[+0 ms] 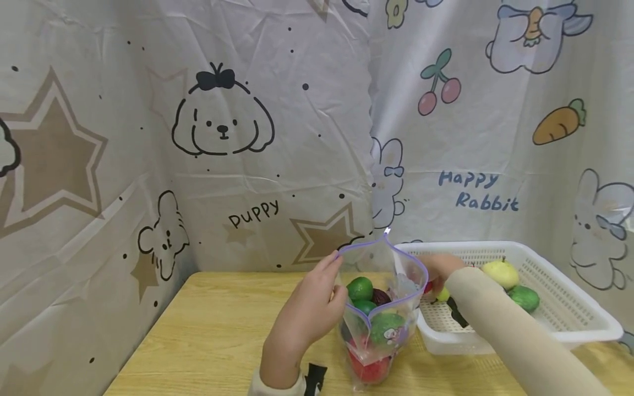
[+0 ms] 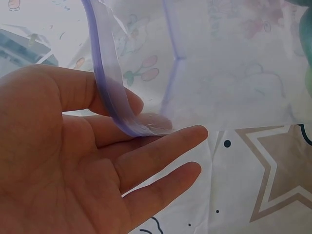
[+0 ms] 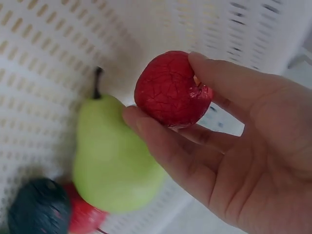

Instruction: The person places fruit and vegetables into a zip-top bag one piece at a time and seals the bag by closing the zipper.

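Note:
My left hand (image 1: 307,311) pinches the purple-edged rim of a clear zip bag (image 2: 100,73) between thumb and fingers, while its other fingers extend loosely. The bag (image 1: 366,261) stands with its mouth open on the table, holding green fruits (image 1: 360,289), a dark wrinkled one (image 1: 381,297) and red fruit (image 1: 369,368) low down. My right hand (image 1: 442,269) is over the near left part of a white basket (image 1: 460,344). There it holds a small, round red fruit (image 3: 168,90) with shiny, wrinkled skin between thumb and fingers. A green pear (image 3: 114,165) lies beneath those fingers.
Farther right in the basket lie a pale yellow fruit (image 1: 500,273) and a green fruit (image 1: 524,298). A dark green item (image 3: 40,209) and a red one (image 3: 80,212) lie by the pear. Patterned cloth (image 1: 277,165) hangs behind the wooden table (image 1: 208,324).

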Motion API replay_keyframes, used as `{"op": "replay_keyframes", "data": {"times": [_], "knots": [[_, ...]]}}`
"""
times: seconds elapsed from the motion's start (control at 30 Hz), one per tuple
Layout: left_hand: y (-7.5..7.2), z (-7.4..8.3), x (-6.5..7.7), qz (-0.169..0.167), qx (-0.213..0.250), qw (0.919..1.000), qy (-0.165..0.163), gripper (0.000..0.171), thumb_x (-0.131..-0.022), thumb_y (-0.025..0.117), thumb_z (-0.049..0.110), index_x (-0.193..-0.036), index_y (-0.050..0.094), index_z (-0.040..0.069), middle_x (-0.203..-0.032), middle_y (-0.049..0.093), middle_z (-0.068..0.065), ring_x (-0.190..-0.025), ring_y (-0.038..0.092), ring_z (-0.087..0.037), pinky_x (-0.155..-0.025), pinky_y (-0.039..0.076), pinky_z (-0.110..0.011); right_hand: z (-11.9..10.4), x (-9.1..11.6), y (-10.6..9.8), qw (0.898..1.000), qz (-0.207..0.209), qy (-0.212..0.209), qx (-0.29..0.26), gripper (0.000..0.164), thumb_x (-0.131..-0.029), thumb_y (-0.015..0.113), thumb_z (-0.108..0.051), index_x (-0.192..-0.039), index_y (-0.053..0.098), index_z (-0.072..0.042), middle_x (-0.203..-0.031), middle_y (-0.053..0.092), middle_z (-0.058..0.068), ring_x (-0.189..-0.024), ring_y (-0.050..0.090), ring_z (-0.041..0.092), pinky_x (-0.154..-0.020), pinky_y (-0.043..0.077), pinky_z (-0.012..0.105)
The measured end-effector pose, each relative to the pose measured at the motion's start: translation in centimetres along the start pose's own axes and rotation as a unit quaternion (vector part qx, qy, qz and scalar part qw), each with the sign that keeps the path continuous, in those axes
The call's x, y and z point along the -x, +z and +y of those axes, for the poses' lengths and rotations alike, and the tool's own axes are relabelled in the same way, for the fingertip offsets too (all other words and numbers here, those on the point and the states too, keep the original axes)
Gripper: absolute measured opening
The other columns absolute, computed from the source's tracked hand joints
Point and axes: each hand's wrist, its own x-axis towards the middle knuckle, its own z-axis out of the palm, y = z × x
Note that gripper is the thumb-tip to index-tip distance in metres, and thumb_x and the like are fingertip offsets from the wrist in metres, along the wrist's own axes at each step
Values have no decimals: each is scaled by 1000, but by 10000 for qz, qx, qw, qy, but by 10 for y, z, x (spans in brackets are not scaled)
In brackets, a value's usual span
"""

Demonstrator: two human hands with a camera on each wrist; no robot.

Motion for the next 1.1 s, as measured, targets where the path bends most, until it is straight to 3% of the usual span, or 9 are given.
{"op": "replay_keyframes", "data": {"times": [0.13,0.27,0.37,0.5,0.67,0.77,0.87,0.97,1.1], "knots": [[3,1,1,-18,-13,10000,33,51,-87,41,11,-136,43,-4,-150,35,-16,-75,55,-15,-77,46,-35,-1,2,-17,9938,106,-407,1033,22,-82,60,-12,-103,63,-7,-82,66,13,-68,62,25,-64,59,41],[6,1,1,-24,-35,10000,82,51,-87,41,11,-135,44,-4,-150,36,-17,-60,47,-9,-75,47,-34,-6,15,-34,9801,494,-1291,1424,28,-85,61,-13,-112,60,-6,-88,62,13,-62,57,18,-56,57,35],[7,2,0,15,-66,9999,152,51,-87,42,11,-135,44,-4,-150,36,-17,-53,37,-6,-72,47,-33,-11,35,-47,9580,1265,-2001,1615,25,-82,64,-11,-105,61,-3,-85,63,12,-65,55,17,-57,54,34],[6,3,-3,128,-127,9997,184,50,-86,41,10,-135,45,-4,-149,37,-17,-51,40,-5,-62,45,-30,-24,68,-63,9232,2561,-2363,1621,31,-79,65,-10,-107,60,0,-90,66,17,-76,58,24,-65,56,41],[4,7,-4,259,-143,9995,-57,50,-87,42,11,-135,45,-2,-149,38,-16,-47,33,-4,-54,40,-28,-46,108,-66,9038,3442,-2398,850,39,-80,66,-13,-116,55,-2,-104,64,20,-86,61,30,-68,59,47],[5,9,-5,376,-27,9991,-169,50,-88,43,12,-136,44,-2,-149,38,-16,-46,32,-5,-62,45,-30,-58,127,-56,8891,3691,-2659,503,41,-79,69,-14,-117,55,-7,-109,63,14,-89,62,28,-65,61,44],[8,10,-8,519,95,9984,-215,49,-89,44,13,-135,45,-4,-148,38,-18,-47,34,-7,-77,48,-35,-67,138,-40,8669,3796,-3187,526,42,-78,71,-12,-116,55,-9,-111,61,12,-89,61,22,-63,61,40],[12,10,-9,614,149,9978,-215,48,-88,45,12,-134,46,-4,-148,39,-18,-48,36,-6,-83,48,-37,-73,142,-24,8491,3717,-3706,585,43,-76,71,-9,-116,57,-10,-112,60,10,-92,60,18,-63,61,34],[16,10,-10,694,221,9972,-164,47,-88,45,12,-133,48,-3,-147,40,-17,-44,32,-5,-84,48,-37,-79,143,-9,8495,3376,-4029,449,43,-74,70,-4,-114,59,-12,-114,60,6,-96,59,15,-66,61,32]]}}
